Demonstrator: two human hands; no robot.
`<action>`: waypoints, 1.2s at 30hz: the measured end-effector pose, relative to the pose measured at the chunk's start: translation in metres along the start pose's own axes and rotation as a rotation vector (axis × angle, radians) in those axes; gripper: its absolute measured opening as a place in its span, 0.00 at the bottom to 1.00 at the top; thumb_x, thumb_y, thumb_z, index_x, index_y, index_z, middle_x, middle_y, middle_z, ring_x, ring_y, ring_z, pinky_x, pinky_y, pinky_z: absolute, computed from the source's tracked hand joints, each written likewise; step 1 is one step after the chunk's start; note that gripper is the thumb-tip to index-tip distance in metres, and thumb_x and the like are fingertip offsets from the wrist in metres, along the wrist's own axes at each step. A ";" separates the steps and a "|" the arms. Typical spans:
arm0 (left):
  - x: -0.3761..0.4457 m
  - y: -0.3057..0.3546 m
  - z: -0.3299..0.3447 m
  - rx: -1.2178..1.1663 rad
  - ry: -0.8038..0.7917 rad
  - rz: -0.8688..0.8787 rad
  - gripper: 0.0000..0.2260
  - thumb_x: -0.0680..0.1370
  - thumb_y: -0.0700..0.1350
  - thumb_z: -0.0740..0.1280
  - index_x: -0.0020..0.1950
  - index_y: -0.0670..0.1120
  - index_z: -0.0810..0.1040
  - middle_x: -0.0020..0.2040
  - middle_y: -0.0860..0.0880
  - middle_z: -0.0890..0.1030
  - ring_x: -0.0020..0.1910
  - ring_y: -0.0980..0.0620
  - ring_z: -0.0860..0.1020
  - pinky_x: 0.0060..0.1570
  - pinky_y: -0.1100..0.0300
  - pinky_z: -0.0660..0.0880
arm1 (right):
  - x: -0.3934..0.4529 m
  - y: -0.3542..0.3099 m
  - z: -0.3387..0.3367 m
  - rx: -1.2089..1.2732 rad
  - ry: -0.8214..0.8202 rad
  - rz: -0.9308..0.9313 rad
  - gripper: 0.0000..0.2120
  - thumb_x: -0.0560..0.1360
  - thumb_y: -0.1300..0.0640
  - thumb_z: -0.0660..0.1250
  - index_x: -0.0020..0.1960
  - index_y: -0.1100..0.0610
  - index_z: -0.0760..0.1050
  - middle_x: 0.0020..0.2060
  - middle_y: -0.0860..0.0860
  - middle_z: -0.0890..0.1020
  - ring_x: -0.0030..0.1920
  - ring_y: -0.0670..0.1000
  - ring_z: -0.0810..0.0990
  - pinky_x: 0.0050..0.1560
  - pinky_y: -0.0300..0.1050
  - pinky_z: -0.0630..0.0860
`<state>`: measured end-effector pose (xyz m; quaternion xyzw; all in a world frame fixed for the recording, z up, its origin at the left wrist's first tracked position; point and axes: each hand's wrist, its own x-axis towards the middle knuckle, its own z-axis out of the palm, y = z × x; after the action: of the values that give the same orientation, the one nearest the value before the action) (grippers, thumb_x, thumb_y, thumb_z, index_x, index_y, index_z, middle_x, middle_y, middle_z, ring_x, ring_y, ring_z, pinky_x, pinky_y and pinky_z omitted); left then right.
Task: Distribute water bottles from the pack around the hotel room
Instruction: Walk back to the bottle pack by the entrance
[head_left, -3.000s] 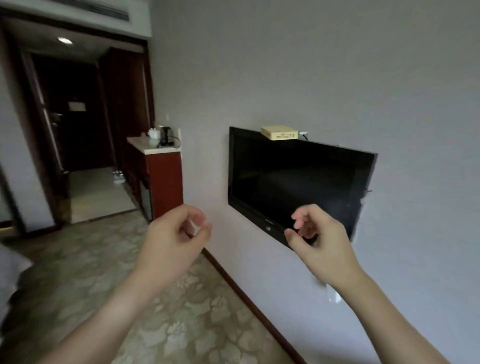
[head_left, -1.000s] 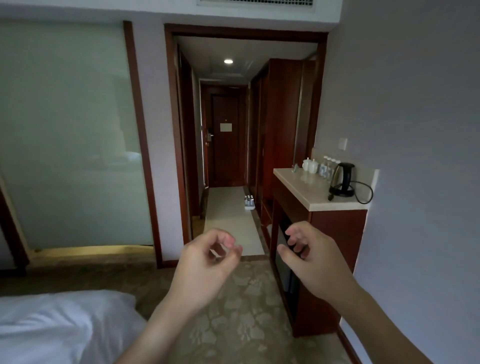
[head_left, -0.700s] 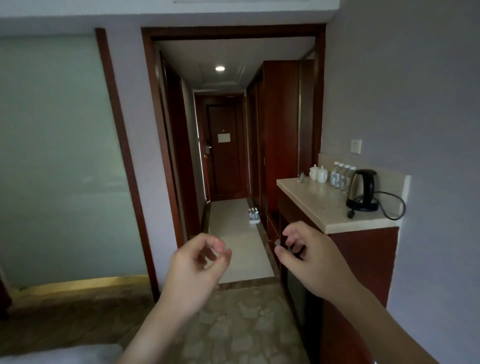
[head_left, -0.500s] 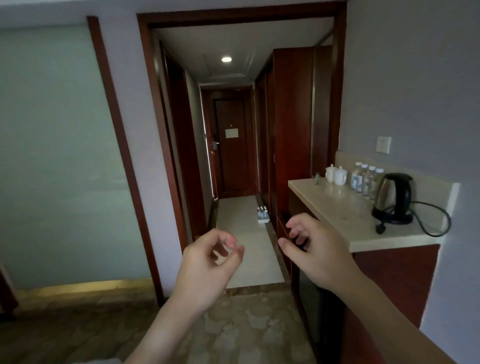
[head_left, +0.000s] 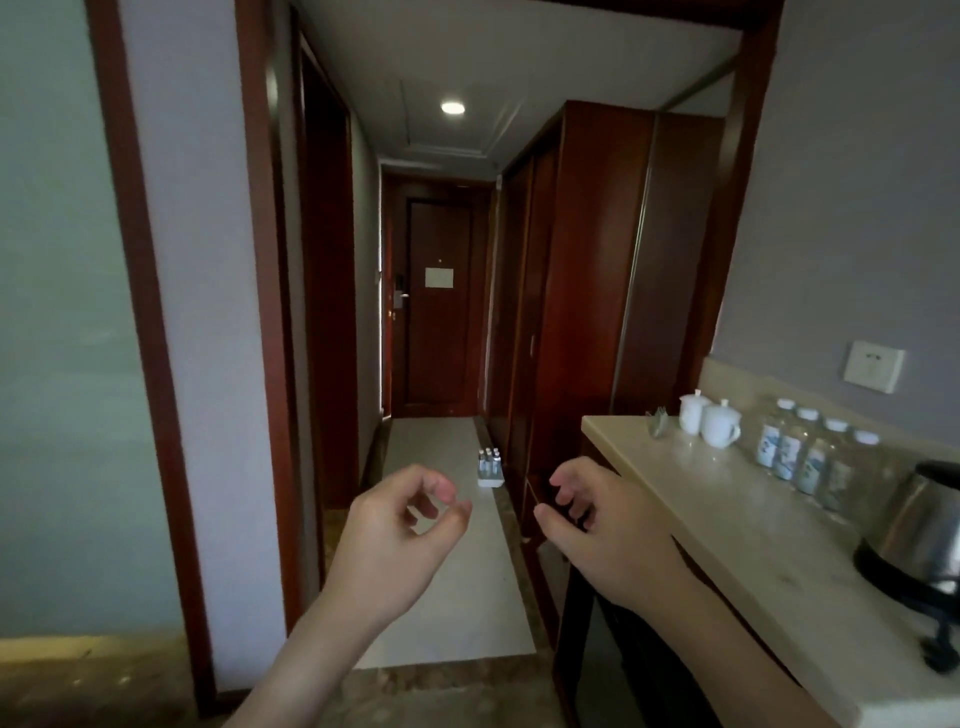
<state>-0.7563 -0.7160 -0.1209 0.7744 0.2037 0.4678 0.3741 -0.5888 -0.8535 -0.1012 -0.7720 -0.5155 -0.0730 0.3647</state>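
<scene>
Closing in on hallway fast; TV wall dropping out of view, doorway now filling frame. Both hands empty: left hand (head_left: 395, 540) curling loosely, thumb nearly meeting forefinger, holding nothing; right hand (head_left: 608, 530) half-open, fingers curved, also holding nothing. Heading, prob., for pack of water bottles (head_left: 490, 467) sitting on hallway floor beyond counter (head_left: 727, 519), by wardrobe (head_left: 587, 291). Four bottles (head_left: 810, 457) already standing on counter, just beside kettle (head_left: 919, 540) and white cups (head_left: 709, 421). Meaning: restock trip under way, more bottles needing placing elsewhere.
</scene>
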 end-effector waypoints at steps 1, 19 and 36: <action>0.024 -0.015 0.003 -0.016 0.001 0.000 0.03 0.73 0.47 0.72 0.41 0.51 0.80 0.40 0.54 0.82 0.41 0.54 0.80 0.43 0.49 0.79 | 0.024 0.003 0.009 -0.011 -0.005 -0.001 0.09 0.75 0.46 0.69 0.52 0.41 0.71 0.43 0.42 0.79 0.44 0.41 0.78 0.42 0.36 0.77; 0.384 -0.255 0.099 0.060 -0.009 -0.068 0.03 0.73 0.49 0.72 0.43 0.55 0.80 0.41 0.55 0.81 0.41 0.56 0.79 0.41 0.54 0.80 | 0.400 0.175 0.174 0.073 0.060 0.078 0.08 0.74 0.47 0.70 0.51 0.45 0.73 0.40 0.44 0.78 0.42 0.42 0.78 0.42 0.41 0.78; 0.729 -0.465 0.206 0.166 0.080 -0.192 0.03 0.71 0.49 0.73 0.43 0.54 0.80 0.39 0.52 0.81 0.39 0.55 0.79 0.38 0.54 0.80 | 0.805 0.358 0.331 0.191 -0.009 0.012 0.11 0.73 0.45 0.70 0.53 0.45 0.73 0.41 0.41 0.77 0.41 0.43 0.77 0.40 0.39 0.75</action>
<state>-0.2096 -0.0147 -0.1197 0.7603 0.3297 0.4420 0.3433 -0.0033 -0.1174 -0.1218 -0.7371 -0.5170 -0.0176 0.4348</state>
